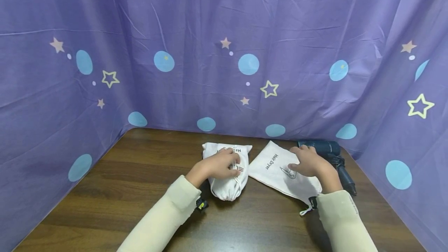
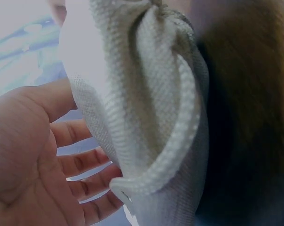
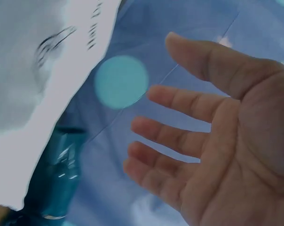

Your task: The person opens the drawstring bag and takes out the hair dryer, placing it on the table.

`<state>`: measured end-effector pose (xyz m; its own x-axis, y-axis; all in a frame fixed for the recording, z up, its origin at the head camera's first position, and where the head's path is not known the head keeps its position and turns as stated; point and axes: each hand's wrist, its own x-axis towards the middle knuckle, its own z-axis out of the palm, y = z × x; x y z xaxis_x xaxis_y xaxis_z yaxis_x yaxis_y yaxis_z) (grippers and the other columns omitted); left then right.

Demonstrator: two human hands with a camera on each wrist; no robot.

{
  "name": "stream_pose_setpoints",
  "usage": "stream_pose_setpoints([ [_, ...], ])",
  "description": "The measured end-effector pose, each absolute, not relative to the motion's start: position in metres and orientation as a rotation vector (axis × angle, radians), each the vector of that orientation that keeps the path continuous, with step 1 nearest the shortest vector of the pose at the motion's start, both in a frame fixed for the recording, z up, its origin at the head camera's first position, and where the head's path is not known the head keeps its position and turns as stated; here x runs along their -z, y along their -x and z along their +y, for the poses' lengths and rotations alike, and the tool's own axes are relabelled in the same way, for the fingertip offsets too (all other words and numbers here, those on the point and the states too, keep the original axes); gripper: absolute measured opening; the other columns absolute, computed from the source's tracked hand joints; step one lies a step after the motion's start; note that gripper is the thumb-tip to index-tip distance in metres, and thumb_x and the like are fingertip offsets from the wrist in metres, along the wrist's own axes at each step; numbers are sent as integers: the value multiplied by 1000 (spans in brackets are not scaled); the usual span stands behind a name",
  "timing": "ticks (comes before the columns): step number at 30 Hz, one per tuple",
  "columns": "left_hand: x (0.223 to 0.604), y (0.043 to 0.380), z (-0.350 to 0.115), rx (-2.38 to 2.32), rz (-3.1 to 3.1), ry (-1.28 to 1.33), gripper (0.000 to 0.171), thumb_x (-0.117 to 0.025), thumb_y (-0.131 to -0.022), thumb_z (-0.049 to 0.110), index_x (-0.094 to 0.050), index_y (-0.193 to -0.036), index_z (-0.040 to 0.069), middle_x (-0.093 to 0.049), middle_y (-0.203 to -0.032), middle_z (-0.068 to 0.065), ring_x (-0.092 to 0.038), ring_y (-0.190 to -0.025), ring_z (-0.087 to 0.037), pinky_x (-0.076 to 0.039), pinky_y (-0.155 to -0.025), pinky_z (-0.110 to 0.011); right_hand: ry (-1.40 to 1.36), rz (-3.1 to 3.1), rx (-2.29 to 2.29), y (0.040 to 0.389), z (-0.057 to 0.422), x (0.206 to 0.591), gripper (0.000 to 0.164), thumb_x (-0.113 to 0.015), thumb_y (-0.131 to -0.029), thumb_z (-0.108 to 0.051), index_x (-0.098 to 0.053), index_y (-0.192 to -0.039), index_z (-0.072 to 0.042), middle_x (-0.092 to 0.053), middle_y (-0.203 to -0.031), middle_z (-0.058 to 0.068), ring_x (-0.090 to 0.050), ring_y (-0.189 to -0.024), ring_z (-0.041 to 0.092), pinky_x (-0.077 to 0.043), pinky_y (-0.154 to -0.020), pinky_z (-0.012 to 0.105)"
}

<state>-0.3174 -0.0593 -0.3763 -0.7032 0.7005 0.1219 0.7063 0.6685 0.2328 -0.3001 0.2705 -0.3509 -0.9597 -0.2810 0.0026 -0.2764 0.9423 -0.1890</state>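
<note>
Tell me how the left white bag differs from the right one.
The left bag bulges; the right bag looks flat. The left bag lies nearly straight; the right bag lies slanted. The left hand covers some of the left bag's print, while the right bag's "Hair Dryer" reads clearly. Both are white cloth with dark print and white cord.

Left forearm (image 1: 164, 217) and right forearm (image 1: 346, 221), both cream-sleeved, extend forward, angled inward. Left hand (image 1: 218, 164): back upward, fingers spread and slightly bent. Right hand (image 1: 308, 162): fingers relaxed, slightly parted, thumb held well apart from them.
</note>
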Motion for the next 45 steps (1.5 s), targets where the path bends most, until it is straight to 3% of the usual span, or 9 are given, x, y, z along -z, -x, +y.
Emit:
stream_pose_setpoints([
  [10, 379, 323, -64, 502, -2861, 1203, 29, -71, -94, 30, -67, -116, 12, -59, -111, -5, -55, -105, -22, -45, -94, -39, 750, 3104, 172, 274, 217, 339, 55, -73, -94, -31, -58, -137, 0, -58, -128, 23, -51, -118, 46, -44, -99, 59],
  [19, 380, 328, -69, 619, -2860, 1253, 27, -71, -95, 30, -68, -115, 12, -59, -106, -4, -55, -96, -19, -46, -86, -35, 916, 3130, 92, 254, 174, 345, 50, -77, -91, -35, -64, -128, -4, -64, -117, 11, -57, -108, 35, -50, -91, 50],
  [28, 381, 330, -73, 663, -2849, 1293, 24, -66, -99, 25, -68, -118, 9, -61, -111, -6, -58, -100, -22, -47, -88, -36, 1231, 3188, 93, 236, 144, 354, 43, -85, -81, -36, -69, -113, -12, -63, -98, 2, -60, -87, 25, -53, -67, 40],
  [31, 381, 331, -74, 687, -2848, 1306, 25, -65, -100, 23, -68, -119, 7, -61, -114, -8, -58, -103, -24, -48, -89, -37, 1327, 3176, 56, 231, 135, 357, 46, -87, -79, -39, -70, -114, -14, -62, -95, -1, -58, -83, 21, -51, -67, 36],
  [39, 382, 335, -78, 766, -2864, 1308, 25, -62, -102, 21, -68, -122, 7, -61, -112, -8, -59, -101, -24, -48, -88, -37, 1481, 3124, 2, 228, 117, 372, 50, -86, -78, -46, -65, -113, -17, -61, -110, -1, -57, -89, 18, -51, -68, 30],
  [45, 384, 338, -81, 801, -2832, 1316, 22, -58, -103, 17, -69, -119, 7, -60, -106, -3, -57, -95, -16, -48, -86, -34, 1489, 3139, -141, 227, 109, 381, 57, -87, -74, -52, -63, -112, -16, -59, -102, -1, -55, -90, 17, -51, -70, 31],
])
